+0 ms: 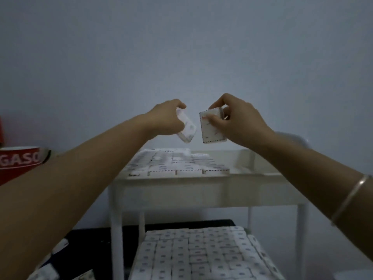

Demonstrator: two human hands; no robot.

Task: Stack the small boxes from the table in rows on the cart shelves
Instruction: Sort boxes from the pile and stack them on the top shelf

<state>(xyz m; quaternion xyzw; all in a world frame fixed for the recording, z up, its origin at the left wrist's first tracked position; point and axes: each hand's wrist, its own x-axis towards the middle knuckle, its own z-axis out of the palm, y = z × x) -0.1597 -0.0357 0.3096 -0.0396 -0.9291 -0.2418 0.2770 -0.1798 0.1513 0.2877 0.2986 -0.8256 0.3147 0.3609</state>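
Both full: my left grip (167, 118) holds tilted box (186, 128), right grip (238, 120) upright box (212, 126); bare shelf (252, 165) end lies under right grip.

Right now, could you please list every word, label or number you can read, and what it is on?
"GASO": white capitals on the red object at left, word cut off.
Print on the tilted box and the upright box, both held: blurred, unreadable.
Marks on the top-shelf boxes and lower-shelf boxes: too small to read.
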